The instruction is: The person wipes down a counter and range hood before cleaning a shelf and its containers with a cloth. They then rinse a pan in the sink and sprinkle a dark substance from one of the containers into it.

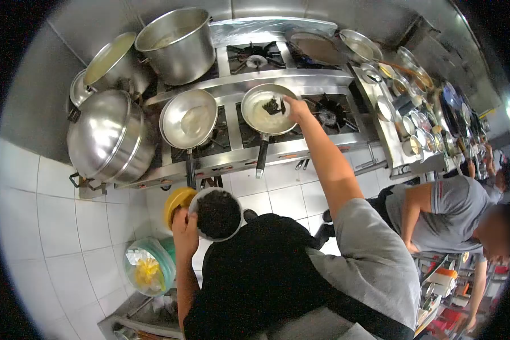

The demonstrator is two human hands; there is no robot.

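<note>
My left hand [185, 224] grips the rim of a white tub [239, 224] filled with a dark, crumbly food [218, 214], together with a yellow lid [178, 199] beside it. Over the right edge of a frying pan [254, 124] reaches my right hand [294, 107], its fingers bunched at some dark pieces [273, 106] above a pale layer in the pan. Whether the fingers still pinch any of it is too small to tell. To the left, a second pan [175, 131] with a black handle rests on the stove.
Large steel pots [175, 48] and a domed steamer [105, 136] line the stove's left side. Small bowls [412, 145] and utensils crowd a counter at the right. A co-worker [453, 209] stands at the right. A green-lined bin [150, 266] is at lower left.
</note>
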